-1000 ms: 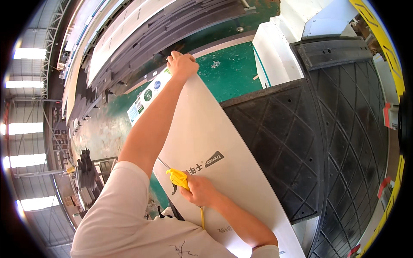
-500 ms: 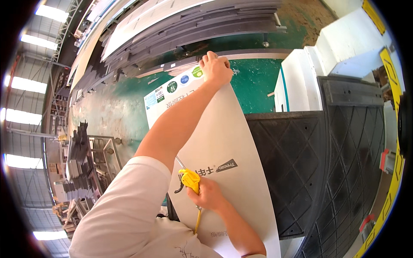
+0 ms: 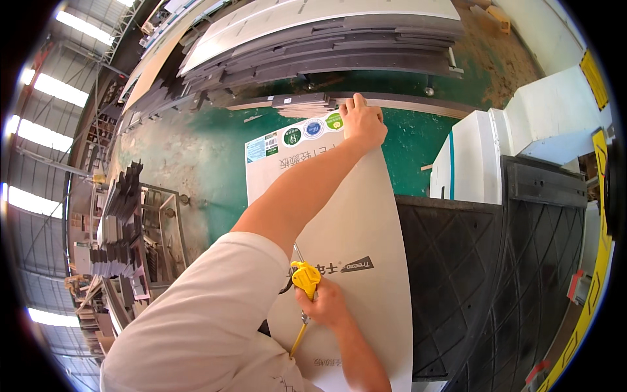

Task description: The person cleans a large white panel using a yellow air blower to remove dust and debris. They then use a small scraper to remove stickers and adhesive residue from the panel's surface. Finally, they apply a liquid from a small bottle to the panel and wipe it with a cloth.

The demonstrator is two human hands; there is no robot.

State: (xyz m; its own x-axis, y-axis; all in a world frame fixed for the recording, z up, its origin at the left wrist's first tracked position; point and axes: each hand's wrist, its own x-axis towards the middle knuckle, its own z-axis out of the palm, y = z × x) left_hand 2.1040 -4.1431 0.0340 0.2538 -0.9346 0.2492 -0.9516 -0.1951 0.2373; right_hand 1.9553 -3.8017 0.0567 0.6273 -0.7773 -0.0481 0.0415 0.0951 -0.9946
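A long pale panel (image 3: pixel 346 222) lies under my arms, with black lettering on its face and round stickers along its far end. My left hand (image 3: pixel 364 124) reaches to the far right corner of the panel, its fingers curled over the edge. Below the left forearm, my right hand (image 3: pixel 324 306) is wrapped around a yellow air blow gun (image 3: pixel 305 278). The gun's thin metal nozzle points up toward the left forearm, which hides part of it. A yellow hose (image 3: pixel 298 340) runs from its lower end toward my shirt.
A black ridged mat surface (image 3: pixel 450 281) adjoins the panel on the right, with white box-like housings (image 3: pixel 473 153) beyond it. Stacked dark boards (image 3: pixel 339 52) lie at the far side above the green floor (image 3: pixel 411 144). A metal cart (image 3: pixel 163 222) with offcuts stands at left.
The whole view has shifted, so the panel and both hands appear farther right and a little lower. Both grips look the same, and the hands keep about the same places on the panel.
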